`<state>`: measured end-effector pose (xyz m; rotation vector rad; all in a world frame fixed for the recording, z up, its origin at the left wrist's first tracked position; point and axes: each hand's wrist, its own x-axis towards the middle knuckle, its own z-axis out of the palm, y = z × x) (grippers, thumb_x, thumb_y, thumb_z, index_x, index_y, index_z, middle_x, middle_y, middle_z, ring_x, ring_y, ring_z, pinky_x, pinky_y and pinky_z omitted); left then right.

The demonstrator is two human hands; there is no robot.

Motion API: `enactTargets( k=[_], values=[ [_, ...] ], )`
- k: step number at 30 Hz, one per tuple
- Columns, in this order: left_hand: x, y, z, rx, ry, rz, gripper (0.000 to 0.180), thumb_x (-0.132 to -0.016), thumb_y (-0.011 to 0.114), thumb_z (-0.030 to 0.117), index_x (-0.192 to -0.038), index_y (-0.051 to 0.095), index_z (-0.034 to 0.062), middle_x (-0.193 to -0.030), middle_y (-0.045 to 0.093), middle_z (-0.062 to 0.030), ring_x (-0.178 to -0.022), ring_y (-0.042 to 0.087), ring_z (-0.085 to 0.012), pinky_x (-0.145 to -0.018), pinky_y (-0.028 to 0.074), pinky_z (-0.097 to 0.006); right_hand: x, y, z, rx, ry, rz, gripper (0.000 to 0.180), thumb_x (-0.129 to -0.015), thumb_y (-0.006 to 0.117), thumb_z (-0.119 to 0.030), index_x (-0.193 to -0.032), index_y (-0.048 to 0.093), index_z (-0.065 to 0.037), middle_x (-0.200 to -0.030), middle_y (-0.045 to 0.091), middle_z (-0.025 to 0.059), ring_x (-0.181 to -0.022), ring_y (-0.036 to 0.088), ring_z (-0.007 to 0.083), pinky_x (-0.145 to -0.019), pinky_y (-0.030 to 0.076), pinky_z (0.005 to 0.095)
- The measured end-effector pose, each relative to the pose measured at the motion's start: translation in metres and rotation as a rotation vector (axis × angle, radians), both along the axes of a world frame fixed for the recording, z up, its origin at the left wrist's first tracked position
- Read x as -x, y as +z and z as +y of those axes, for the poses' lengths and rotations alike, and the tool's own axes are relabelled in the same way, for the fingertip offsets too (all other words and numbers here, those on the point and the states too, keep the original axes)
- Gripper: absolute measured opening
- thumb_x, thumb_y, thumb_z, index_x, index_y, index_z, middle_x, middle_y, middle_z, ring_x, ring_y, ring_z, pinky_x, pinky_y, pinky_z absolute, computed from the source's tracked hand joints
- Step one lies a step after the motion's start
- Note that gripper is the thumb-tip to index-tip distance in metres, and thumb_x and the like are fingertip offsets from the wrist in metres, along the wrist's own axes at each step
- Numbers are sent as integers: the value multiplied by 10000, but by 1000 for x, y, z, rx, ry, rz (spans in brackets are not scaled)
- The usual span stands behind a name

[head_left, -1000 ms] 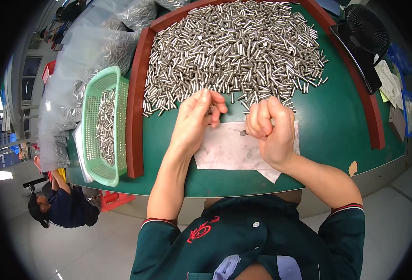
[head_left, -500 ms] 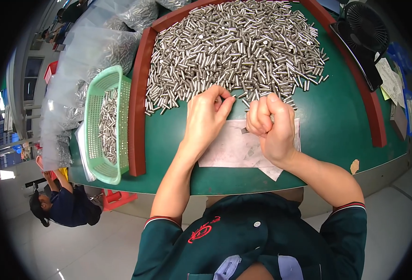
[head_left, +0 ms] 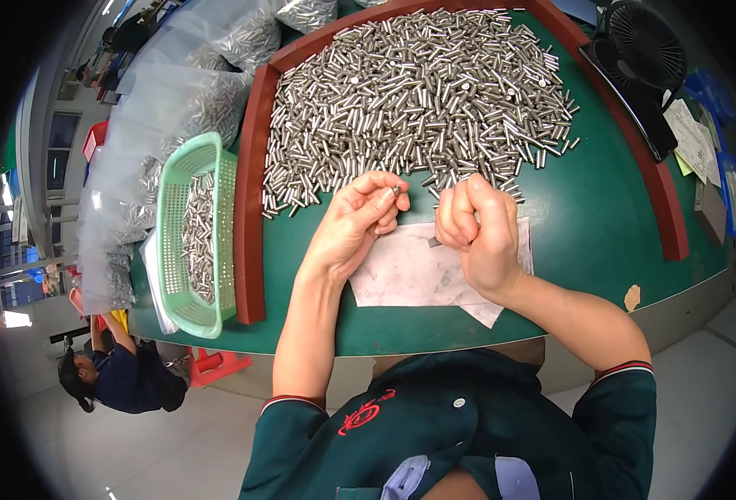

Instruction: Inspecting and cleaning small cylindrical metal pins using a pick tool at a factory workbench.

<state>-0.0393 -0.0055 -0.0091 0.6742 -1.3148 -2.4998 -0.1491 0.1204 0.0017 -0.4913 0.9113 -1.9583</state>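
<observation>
My left hand (head_left: 349, 223) pinches a short metal pin (head_left: 396, 191) between thumb and forefinger, just in front of a big heap of loose shiny metal pins (head_left: 422, 96). To its right, my right hand (head_left: 486, 242) is closed in a fist with the thumb on top. A small dark grey flat piece (head_left: 434, 242) shows below its curled fingers; the rest of it is hidden, so its kind cannot be told. Beneath both hands a stained pinkish-white cloth (head_left: 401, 279) lies on the green tabletop (head_left: 584, 283).
Dark red wooden rails (head_left: 251, 217) frame the heap. A light green plastic basket (head_left: 224, 292) with more pins stands left, beside clear bags of pins (head_left: 218, 100). At far right are a black fan (head_left: 641, 50) and blue trays (head_left: 734, 196). A person (head_left: 126, 371) sits at lower left.
My left hand has turned palm-up and drawn slightly back from the heap; a pin now shows at its fingertips. The right fist has barely moved. The view has shifted slightly.
</observation>
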Motion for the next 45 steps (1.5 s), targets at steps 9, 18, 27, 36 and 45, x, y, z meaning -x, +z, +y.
enactTargets(
  k=[9, 18, 27, 36, 45],
  values=[
    [1, 1, 0, -5, -18, -23, 170, -873, 477, 149, -925, 541, 0, -695, 513, -28, -532, 346, -49, -497, 291, -177, 1, 1, 0, -9, -4, 8, 408, -886, 299, -172, -493, 265, -69, -463, 310, 12, -418, 265, 79, -411, 238, 227],
    [3, 7, 3, -108, 96, -15, 252, -893, 433, 243, -860, 529, 12, -687, 509, -47, -552, 375, -70, -503, 312, -198, 1, -1, 0, -11, -6, 6, 402, -883, 298, -171, -495, 266, -71, -463, 313, 10, -416, 259, 75, -404, 234, 225],
    [24, -4, 7, 1181, 301, -404, 173, -676, 696, 138, -691, 580, 10, -476, 388, 12, -432, 339, -81, -412, 290, -235, 1, -1, -1, -18, -7, 6, 397, -878, 300, -169, -494, 266, -75, -462, 308, 12, -417, 261, 78, -403, 232, 224],
    [25, -1, 15, 1551, 267, -502, 78, -695, 631, 76, -687, 585, 14, -474, 475, -85, -416, 475, -238, -425, 368, -343, 1, 1, -1, -8, -16, 20, 414, -887, 301, -184, -490, 267, -73, -458, 311, 16, -419, 270, 82, -405, 239, 227],
    [10, 1, 13, 1212, 142, -426, 105, -746, 601, 73, -799, 559, -7, -505, 444, -26, -431, 403, -122, -425, 339, -267, 0, 1, -2, -22, -14, 60, 426, -901, 282, -235, -500, 260, -92, -464, 279, 13, -421, 211, 93, -403, 204, 239]
  ],
)
